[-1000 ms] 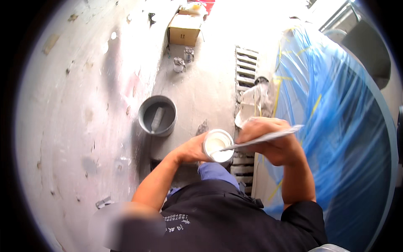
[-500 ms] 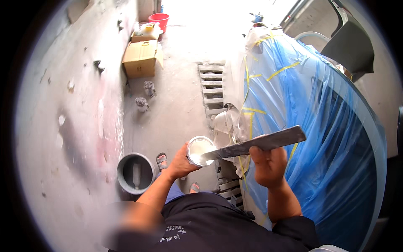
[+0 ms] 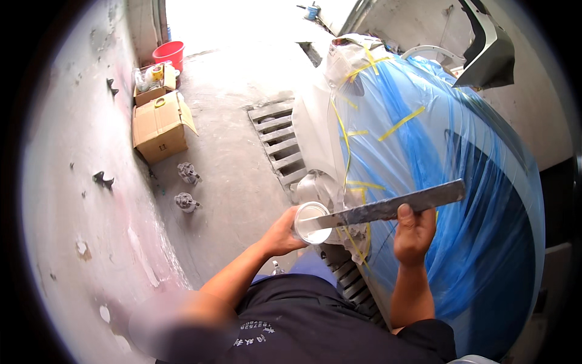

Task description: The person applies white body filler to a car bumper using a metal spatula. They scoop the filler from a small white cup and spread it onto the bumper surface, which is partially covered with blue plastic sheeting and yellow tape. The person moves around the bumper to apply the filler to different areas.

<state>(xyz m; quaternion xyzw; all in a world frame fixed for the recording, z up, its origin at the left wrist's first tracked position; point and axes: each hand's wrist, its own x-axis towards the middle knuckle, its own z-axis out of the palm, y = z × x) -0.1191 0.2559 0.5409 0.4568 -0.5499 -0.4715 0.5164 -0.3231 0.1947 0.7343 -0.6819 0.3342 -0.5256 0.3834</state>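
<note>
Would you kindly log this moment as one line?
left hand: holds cup, white contents | right hand: grips flat grey strip, far end at cup mouth | right side: blue plastic sheeting

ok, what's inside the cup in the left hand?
White material inside the cup. One end of the flat grey stick overlaps the mouth, hiding part of the white. The cup's bottom is covered, so depth can't be told.

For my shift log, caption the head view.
Left hand holds an open cup; right hand, a flat strip reaching into it.
</note>
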